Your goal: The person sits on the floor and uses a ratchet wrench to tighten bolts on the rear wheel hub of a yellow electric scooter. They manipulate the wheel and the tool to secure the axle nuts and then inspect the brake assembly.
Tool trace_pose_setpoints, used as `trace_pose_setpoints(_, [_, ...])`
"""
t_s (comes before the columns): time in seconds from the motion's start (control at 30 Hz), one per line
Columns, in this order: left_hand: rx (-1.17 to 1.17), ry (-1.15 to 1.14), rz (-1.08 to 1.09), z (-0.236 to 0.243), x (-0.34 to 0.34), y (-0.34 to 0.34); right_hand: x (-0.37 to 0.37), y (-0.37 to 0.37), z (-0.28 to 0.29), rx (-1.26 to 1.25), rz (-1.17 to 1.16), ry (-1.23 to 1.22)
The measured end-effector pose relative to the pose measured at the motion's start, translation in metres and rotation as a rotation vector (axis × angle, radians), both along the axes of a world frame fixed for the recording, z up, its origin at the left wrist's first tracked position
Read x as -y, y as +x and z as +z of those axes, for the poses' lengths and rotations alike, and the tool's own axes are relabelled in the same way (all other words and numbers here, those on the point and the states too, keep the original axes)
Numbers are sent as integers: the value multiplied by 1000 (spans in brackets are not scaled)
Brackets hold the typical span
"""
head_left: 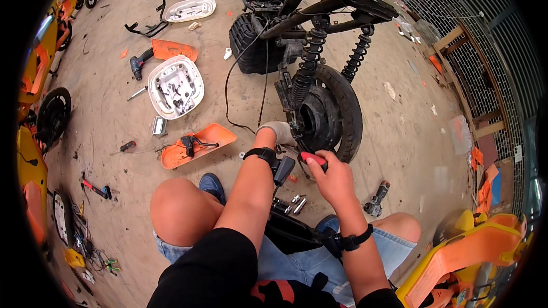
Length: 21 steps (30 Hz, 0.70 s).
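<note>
The right hand (333, 178) has its fingers curled tight around a red-handled tool (314, 159), pointed at the black rear wheel hub (319, 118) of the stripped scooter. The left hand (278, 132), in a grey glove, presses against the hub's near side; whether its fingers are spread cannot be told. An orange plastic panel (200, 144) lies on the concrete floor (394, 137) to the left.

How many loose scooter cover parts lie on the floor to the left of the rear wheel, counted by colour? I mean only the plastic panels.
Orange panels: 2, one beside the drill and one near the knee
White panels: 2, the far one and the near one
Total: 4
</note>
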<state>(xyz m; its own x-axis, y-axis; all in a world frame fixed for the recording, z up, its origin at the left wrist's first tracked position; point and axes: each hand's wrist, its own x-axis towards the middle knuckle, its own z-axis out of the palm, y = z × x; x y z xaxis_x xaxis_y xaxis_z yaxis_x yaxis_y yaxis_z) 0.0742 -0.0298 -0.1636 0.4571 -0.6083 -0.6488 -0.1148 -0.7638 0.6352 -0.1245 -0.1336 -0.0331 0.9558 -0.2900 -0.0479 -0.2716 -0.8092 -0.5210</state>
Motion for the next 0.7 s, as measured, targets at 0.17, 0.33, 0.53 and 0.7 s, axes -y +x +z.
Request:
trace_pose_setpoints(0.17, [-91,-23,50,-20,-7,1,24,-29,-31,-363,160,-51])
trace_pose_setpoints(0.33, [-3,-24,-53,-15,0,5,49,-51,-144,-698,260,101])
trace_pose_setpoints(0.53, [-98,-55,-28,-33,2,8,62,-58,-200,-584,221,149])
trace_pose_setpoints(0.7, [-103,-20,18,-37,-1,5,25,-46,-104,-639,208,79])
